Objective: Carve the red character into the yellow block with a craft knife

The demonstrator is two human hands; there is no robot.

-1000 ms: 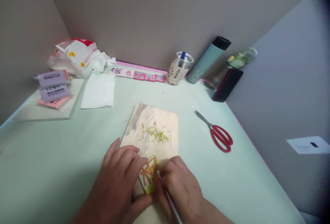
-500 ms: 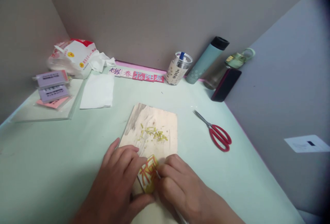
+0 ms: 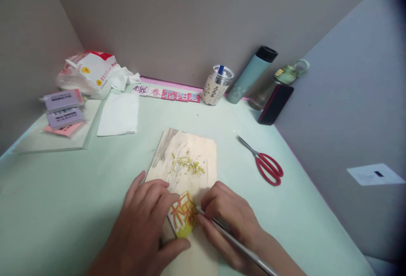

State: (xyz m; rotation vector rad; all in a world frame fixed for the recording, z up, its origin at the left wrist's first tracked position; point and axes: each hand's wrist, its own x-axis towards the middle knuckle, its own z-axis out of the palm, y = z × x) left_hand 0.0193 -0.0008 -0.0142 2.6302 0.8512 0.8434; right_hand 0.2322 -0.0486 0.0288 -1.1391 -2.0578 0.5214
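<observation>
A small yellow rubber carving block (image 3: 185,226) with an orange-red character drawn on it lies on the wooden board (image 3: 203,149). My left hand (image 3: 144,216) grips the block from its left side, index finger at the upper edge and thumb at the lower corner. In my right hand (image 3: 226,221) is a slim metal carving knife (image 3: 236,242), held like a pen. Its tip meets the block's right side. Thin yellow shavings (image 3: 190,165) lie scattered on the board beyond the block.
Red-handled scissors (image 3: 268,168) lie right of the board. Farther back stand a clear cup (image 3: 215,89), a blue-green flask (image 3: 250,77), a green-lidded bottle (image 3: 263,94) and a phone (image 3: 275,104). A tissue (image 3: 119,114), packaged blocks (image 3: 65,106) and a plastic bag (image 3: 91,73) are at left.
My right hand has turned and lifted slightly, so more of the knife's handle shows and it slants lower right. My left hand stays on the block. The view has shifted slightly.
</observation>
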